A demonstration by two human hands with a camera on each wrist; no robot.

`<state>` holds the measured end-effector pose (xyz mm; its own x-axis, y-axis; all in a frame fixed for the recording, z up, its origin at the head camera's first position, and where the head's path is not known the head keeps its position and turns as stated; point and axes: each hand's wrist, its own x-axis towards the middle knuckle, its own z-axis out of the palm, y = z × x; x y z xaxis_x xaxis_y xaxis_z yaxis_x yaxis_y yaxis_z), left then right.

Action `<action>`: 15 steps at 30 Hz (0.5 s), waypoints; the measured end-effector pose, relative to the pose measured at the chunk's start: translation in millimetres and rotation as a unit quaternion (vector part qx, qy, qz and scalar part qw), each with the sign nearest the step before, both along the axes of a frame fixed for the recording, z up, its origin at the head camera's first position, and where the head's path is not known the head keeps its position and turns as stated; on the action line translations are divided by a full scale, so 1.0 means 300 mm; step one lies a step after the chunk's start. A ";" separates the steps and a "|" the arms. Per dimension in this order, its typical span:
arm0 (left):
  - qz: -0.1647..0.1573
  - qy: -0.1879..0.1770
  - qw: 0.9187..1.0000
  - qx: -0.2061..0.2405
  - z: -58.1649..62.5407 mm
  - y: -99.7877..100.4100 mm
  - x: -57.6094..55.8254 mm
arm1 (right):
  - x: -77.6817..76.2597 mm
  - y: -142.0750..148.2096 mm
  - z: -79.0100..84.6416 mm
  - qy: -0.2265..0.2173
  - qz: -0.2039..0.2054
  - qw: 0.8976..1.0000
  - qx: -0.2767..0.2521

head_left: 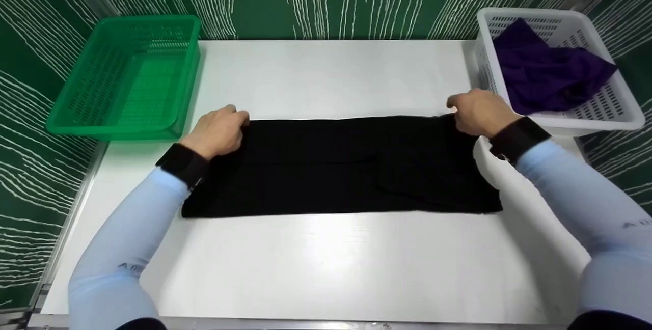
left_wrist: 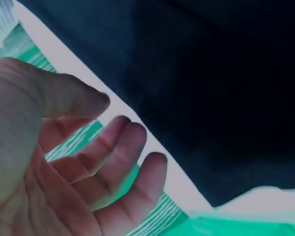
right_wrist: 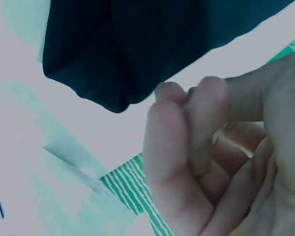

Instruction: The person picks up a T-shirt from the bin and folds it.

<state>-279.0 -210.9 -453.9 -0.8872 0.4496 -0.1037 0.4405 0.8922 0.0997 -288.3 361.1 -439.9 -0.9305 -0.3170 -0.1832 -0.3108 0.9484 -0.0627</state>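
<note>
A folded black cloth (head_left: 326, 167) lies as a wide rectangle across the white table, with a crease along its middle and a layered edge on its right half. My left hand (head_left: 216, 131) is at its far left corner. The left wrist view shows the thumb (left_wrist: 88, 101) apart from the loosely bent fingers (left_wrist: 152, 172), right beside the cloth's straight edge. Over the far right corner is my right hand (head_left: 479, 111). In the right wrist view its thumb and forefinger (right_wrist: 167, 128) are close together at the cloth's edge, with no fabric visible between them.
A green plastic basket (head_left: 175, 90), with nothing in it, stands at the far left. The white basket (head_left: 575, 121) at the far right holds a crumpled purple cloth (head_left: 550, 75). Green walls with white streaks (head_left: 326, 4) border the white table (head_left: 326, 269) at the back and sides.
</note>
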 end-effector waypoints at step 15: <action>0.080 -0.049 0.994 -0.053 -0.046 0.061 -0.097 | -0.079 -0.029 -0.046 0.001 -0.042 0.996 0.073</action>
